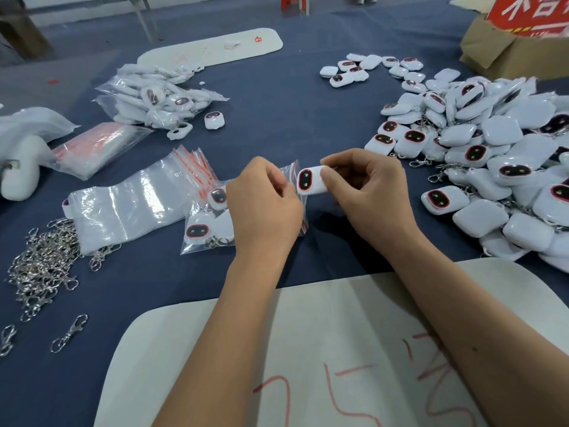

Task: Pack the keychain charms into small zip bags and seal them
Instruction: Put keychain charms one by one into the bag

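Note:
My right hand (366,192) pinches a white keychain charm (311,181) with a dark, red-rimmed face, held just above the blue cloth. My left hand (261,208) grips a small clear zip bag (292,177) with a red seal strip, its mouth right beside the charm. The charm's left end sits at the bag's opening; how far inside it is I cannot tell. Under my left hand lies a packed bag with charms (203,229). A big heap of loose charms (480,155) covers the right side.
A stack of empty zip bags (138,204) lies left of my hands, a pile of metal clasps (43,266) at the far left, packed bags (160,97) behind. A white board (308,349) with red marks lies under my forearms. A cardboard box (505,53) stands at the back right.

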`<state>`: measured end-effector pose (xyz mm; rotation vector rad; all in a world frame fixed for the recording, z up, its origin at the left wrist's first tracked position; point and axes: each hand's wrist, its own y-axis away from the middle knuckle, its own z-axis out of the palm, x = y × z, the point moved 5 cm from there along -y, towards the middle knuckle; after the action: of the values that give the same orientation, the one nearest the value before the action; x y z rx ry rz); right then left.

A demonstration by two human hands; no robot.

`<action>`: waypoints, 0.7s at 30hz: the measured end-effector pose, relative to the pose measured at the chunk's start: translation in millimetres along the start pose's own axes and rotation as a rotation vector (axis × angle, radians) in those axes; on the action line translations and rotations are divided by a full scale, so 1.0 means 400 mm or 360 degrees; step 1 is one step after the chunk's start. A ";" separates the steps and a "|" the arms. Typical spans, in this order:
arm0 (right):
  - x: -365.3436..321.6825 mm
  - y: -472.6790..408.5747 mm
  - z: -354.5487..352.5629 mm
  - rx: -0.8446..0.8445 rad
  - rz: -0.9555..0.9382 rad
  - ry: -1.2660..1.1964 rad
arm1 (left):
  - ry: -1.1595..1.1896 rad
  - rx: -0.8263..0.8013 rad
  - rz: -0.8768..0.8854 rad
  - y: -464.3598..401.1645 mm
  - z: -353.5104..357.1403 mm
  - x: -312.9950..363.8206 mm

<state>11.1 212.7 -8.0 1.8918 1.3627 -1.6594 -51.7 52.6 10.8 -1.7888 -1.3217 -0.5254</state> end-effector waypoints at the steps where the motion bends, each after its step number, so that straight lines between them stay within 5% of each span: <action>1: -0.005 0.003 0.004 -0.0031 -0.0043 0.0051 | 0.0015 0.0009 0.0025 0.000 -0.001 0.003; 8: -0.018 0.008 0.021 -0.0139 -0.0065 0.0044 | 0.0221 0.0113 0.0320 0.009 -0.005 0.042; 12: -0.034 0.019 0.044 -0.0553 -0.0020 -0.0446 | 0.0319 0.0222 0.0429 0.012 -0.017 0.055; 16: -0.047 0.029 0.068 -0.0867 0.0007 -0.0330 | 0.0339 0.0272 0.0450 0.016 -0.022 0.052; 21: -0.034 0.030 0.062 -0.0575 0.0018 -0.0107 | 0.0347 0.0266 0.0430 0.021 -0.014 0.052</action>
<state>6.5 182.1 -7.7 1.6190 1.5019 -1.3471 -35.8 59.2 26.1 -1.6853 -0.9298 -0.4332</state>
